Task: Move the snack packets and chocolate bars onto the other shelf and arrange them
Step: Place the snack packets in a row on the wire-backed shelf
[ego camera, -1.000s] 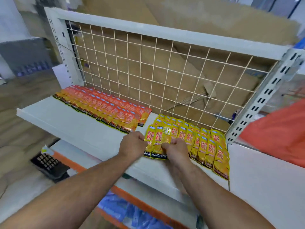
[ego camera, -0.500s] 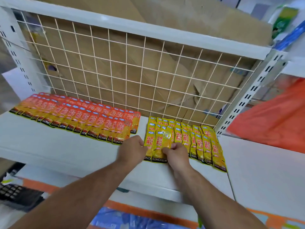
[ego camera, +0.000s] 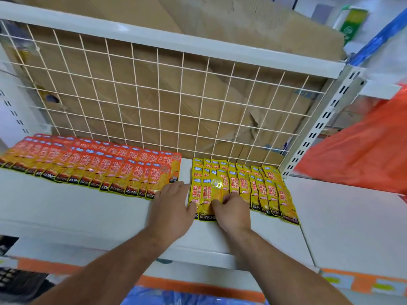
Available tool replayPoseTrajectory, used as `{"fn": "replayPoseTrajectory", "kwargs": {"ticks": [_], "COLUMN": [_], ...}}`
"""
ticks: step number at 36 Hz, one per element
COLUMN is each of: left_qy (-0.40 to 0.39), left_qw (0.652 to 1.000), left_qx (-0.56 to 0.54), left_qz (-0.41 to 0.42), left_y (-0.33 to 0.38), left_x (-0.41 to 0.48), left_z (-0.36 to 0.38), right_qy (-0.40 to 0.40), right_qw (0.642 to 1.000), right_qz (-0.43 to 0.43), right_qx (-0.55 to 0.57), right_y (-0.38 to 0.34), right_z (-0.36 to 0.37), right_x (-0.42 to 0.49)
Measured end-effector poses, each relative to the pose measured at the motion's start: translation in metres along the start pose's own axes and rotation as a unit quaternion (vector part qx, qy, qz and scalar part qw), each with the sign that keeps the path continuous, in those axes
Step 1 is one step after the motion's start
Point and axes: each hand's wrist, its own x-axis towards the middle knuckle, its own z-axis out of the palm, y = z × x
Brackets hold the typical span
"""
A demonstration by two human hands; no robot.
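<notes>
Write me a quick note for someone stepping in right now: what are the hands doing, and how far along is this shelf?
Left hand: open, flat on the white shelf in the gap between the two blocks of packets.
Right hand: fingers curled on the front yellow packet.
Red packets: overlapping rows on the left.
Yellow packets: overlapping rows on the right, reaching back to the wire grid.
Done: both blocks are laid out.
Left: probably squaring up that front packet. No chocolate bars are in view.

Left packets and right packets lie apart on the shelf.
</notes>
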Motion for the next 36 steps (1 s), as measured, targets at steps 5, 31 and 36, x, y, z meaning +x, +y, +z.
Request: {"fn": "replayPoseTrajectory", "kwargs": {"ticks": [5, 31, 36], "left_qy": [-0.018, -0.099, -0.096], "left_qw": [0.998, 0.993, 0.99], "left_qx": [0.05, 0.05, 0.064], "left_qz": [0.04, 0.047, 0.076], "left_y": [-0.003, 0.022, 0.042], "left_x": [0.0, -0.004, 0.002], "left_z": [-0.003, 0.0, 0.008], "right_qy": [-0.002, 0.034, 0.107], "right_qw": [0.999, 0.997, 0.945], "right_qz": [0.007, -0.07, -0.22], "right_qx": [-0.052, -0.01, -0.216], "right_y": [-0.001, 0.012, 0.039], "right_z": [0.003, -0.005, -0.022], "right_x": [0.001, -0.009, -0.012]}}
